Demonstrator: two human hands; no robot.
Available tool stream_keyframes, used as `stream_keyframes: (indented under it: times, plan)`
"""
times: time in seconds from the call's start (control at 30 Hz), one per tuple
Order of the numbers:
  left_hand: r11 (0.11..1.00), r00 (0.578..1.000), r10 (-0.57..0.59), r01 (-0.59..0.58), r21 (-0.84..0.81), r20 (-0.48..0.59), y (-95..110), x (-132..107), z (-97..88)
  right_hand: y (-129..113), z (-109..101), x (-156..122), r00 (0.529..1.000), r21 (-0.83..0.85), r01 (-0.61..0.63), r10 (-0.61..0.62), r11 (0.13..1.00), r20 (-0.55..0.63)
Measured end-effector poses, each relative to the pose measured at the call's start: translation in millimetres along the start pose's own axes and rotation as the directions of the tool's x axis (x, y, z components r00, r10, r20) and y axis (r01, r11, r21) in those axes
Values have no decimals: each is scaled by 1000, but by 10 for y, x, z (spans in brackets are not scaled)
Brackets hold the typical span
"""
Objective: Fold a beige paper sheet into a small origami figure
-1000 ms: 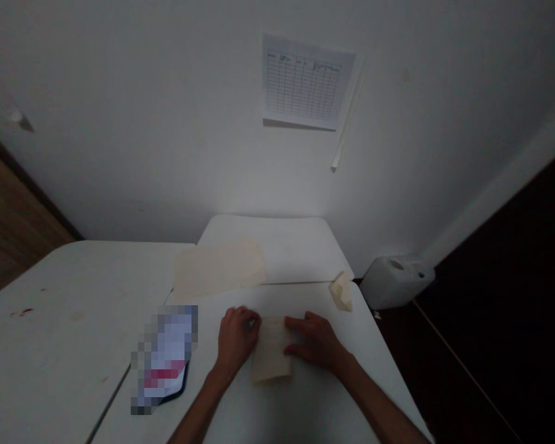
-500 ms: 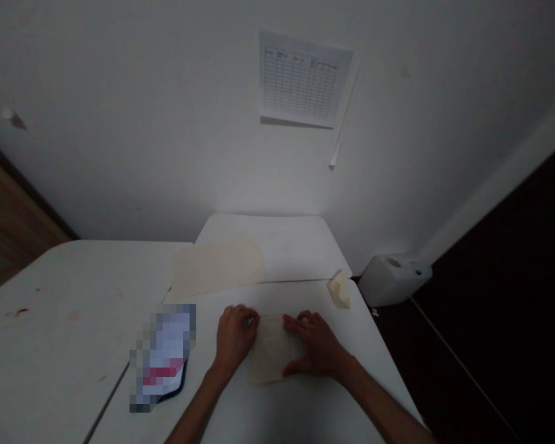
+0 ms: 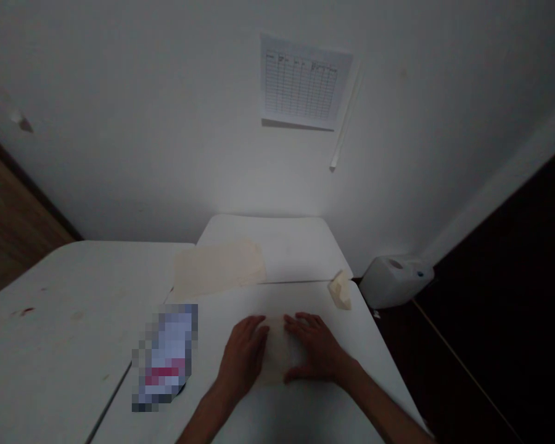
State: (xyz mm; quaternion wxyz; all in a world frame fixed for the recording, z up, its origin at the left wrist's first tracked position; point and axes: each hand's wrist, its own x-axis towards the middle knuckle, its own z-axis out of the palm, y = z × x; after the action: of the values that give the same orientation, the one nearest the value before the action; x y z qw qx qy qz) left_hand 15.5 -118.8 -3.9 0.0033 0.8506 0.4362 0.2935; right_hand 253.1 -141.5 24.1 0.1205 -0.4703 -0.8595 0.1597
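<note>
A small beige sheet of thin paper (image 3: 277, 354), apparently folded, lies flat on the white table (image 3: 277, 419) between my hands. My left hand (image 3: 245, 351) rests over its left edge, fingers stretched toward the right and lying on the sheet. On the right edge, my right hand (image 3: 317, 348) is open, with the thumb spread away from the fingers and the fingertips touching the paper. Parts of both side edges are hidden beneath my hands.
A larger beige sheet (image 3: 219, 268) lies behind, across the table seam. A crumpled beige piece (image 3: 340, 290) sits at the right edge. To the left is a pixelated phone-like object (image 3: 169, 351). A white jug (image 3: 393, 280) stands right; a printed chart (image 3: 303, 83) hangs on the wall.
My left hand has moved right from the sheet's upper left corner, its pinched fingers now stretched out over the left edge. My right hand has hardly moved.
</note>
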Motion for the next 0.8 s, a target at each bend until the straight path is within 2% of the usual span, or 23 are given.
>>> stream_keyframes:
  times: [0.13,0.23,0.33,0.47,0.57,0.7,0.8]
  plan:
    - [984,975,167,-175,39,148,192,-121,25,25,26,-4,1000,15,5,-5,1000,-18]
    - [965,932,243,-259,27,268,260,-163,-21,36,42,-3,1000,13,3,-2,1000,-27]
    - [958,916,271,-286,7,295,251,-242,-113,39,51,-2,1000,-2,10,-10,1000,-27]
    - [966,927,236,-256,35,292,166,-337,-237,-13,50,-12,999,-41,11,-13,999,-50]
    - [979,950,168,-193,70,264,52,-325,-268,-104,49,-34,991,-106,-45,31,993,-129]
    - [994,987,25,-42,105,159,-125,-252,-206,-235,81,-69,978,-176,-78,40,981,-206]
    - [996,997,-13,6,84,76,-170,-239,-170,-301,136,-82,970,-204,-95,45,974,-237]
